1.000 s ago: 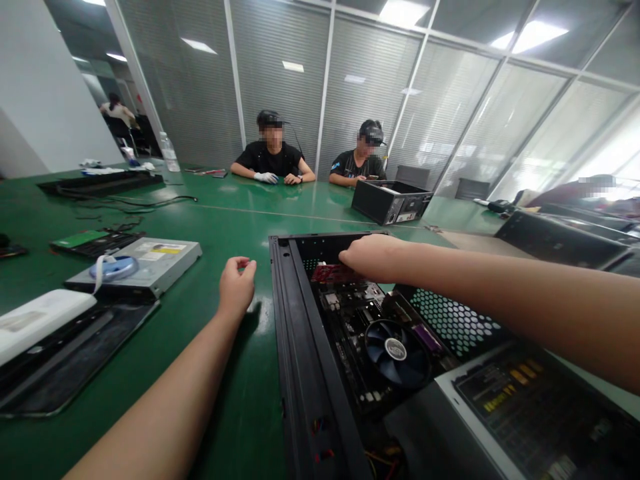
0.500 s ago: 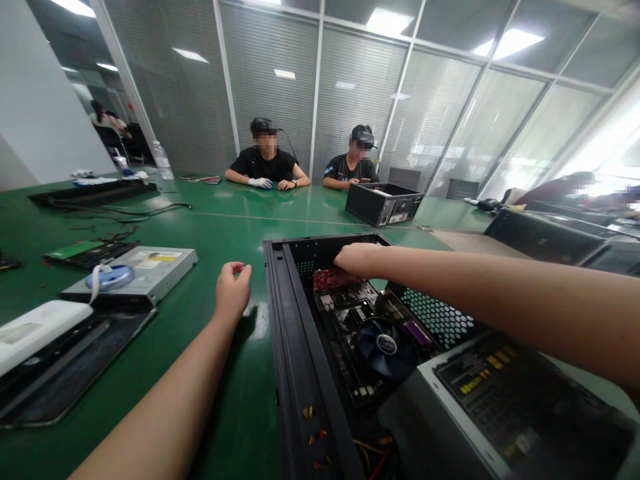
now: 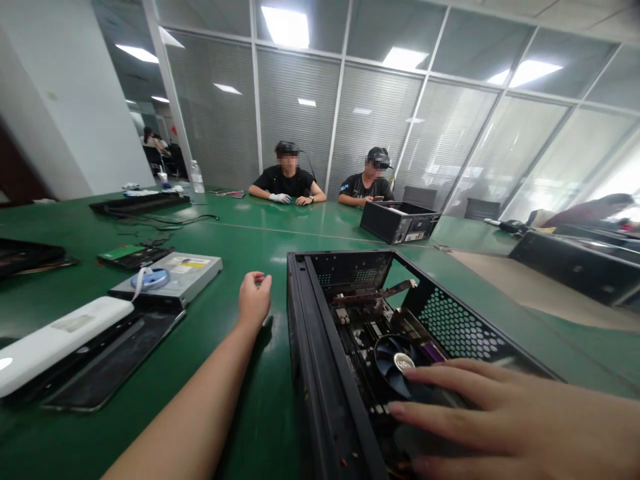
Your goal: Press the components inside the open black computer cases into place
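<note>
Right hand (image 3: 500, 417): lower right, fingers spread, grasping nothing visible; contact unclear.
Left hand (image 3: 254, 300): left of centre, loosely curled; contents unclear.
Fan (image 3: 389, 360): right of centre, up-left from the right hand, the nearer.
Computer case (image 3: 326, 353): long axis from bottom edge toward frame centre.

- ceiling light panel (image 3: 285, 27) is blown out
- right edge hazy with glare, stretched too
- right hand (image 3: 500, 413) kinda blurry
- soft shadow on the table (image 3: 267, 400) by left forearm (image 3: 197, 400)
</note>
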The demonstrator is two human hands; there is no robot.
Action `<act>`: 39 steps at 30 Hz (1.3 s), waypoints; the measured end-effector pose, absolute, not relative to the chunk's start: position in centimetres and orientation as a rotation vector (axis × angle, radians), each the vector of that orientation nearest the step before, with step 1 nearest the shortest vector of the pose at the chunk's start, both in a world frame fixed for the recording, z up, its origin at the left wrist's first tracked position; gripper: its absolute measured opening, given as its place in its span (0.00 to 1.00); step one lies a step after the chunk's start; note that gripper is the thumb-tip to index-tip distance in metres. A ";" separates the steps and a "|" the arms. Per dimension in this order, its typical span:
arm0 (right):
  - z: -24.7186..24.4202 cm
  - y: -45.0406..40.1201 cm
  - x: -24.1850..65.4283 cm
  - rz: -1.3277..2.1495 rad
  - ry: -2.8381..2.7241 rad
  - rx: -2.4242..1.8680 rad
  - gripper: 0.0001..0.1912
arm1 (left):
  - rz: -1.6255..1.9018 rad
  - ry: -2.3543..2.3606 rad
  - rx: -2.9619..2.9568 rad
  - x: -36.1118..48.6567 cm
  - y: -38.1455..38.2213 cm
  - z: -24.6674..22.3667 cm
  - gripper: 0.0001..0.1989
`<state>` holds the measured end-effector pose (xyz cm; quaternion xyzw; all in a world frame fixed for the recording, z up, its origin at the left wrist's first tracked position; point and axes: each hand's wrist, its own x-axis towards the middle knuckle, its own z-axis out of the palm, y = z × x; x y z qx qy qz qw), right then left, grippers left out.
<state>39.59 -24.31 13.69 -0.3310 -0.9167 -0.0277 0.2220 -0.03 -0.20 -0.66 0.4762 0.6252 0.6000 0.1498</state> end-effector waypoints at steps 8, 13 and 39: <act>19.3 -3.8 30.0 -0.494 -2.697 -0.941 0.51 | 1.834 1.810 1.277 -0.9 -0.5 -0.3 0.14; 13.7 6.9 26.7 -0.748 -2.250 -1.532 0.36 | 1.800 1.879 1.378 -1.1 -0.1 -0.5 0.14; 0.2 -10.1 44.4 0.177 -1.878 -1.429 0.17 | 1.632 1.811 1.683 1.3 -2.3 0.7 0.13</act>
